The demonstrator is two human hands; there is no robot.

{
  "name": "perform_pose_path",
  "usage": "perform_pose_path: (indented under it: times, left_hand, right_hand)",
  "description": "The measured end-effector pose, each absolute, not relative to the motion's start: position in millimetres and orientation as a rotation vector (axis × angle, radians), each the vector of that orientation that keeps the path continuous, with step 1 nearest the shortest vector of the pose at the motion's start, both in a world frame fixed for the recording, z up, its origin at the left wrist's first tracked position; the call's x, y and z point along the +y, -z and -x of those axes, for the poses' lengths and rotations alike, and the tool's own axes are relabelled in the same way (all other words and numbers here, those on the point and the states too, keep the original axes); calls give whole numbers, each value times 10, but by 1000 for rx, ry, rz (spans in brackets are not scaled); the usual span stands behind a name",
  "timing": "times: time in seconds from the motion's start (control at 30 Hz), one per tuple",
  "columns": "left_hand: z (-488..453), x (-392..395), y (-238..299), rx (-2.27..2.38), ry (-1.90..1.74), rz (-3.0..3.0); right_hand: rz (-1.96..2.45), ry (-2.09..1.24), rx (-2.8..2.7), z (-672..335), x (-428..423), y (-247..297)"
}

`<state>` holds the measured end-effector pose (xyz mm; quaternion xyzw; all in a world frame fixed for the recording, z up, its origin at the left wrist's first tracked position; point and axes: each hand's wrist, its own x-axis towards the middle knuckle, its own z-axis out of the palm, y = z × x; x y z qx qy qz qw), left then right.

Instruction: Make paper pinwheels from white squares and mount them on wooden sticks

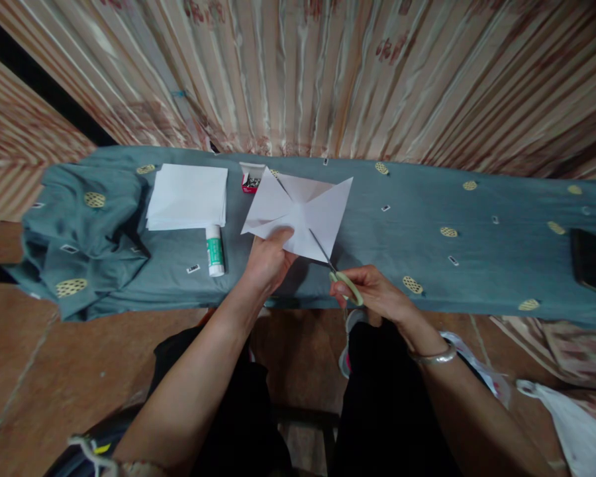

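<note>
A creased white paper square (305,209) is held up over the blue-grey cloth-covered table (427,258). My left hand (268,262) pinches its lower edge, fingers closed on it. My right hand (375,291) grips pale green-handled scissors (335,271); their blades reach into the paper from its lower right corner along a diagonal crease.
A stack of white paper (187,195) lies at the back left, with a glue stick (214,250) in front of it. A small red box of pins (251,180) sits behind the held sheet. A dark phone (593,262) is at far right. White plastic bags (571,424) lie on the floor.
</note>
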<state>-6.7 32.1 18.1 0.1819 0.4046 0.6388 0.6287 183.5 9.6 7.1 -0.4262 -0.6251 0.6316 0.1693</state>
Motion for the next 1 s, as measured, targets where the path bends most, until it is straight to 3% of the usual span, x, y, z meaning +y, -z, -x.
perform_pose_path:
  times: [1.0]
  left_hand:
    - [29,268,-172,932,-1385,-438]
  right_hand:
    - [1237,-1712,-1785,-1828,103,-11]
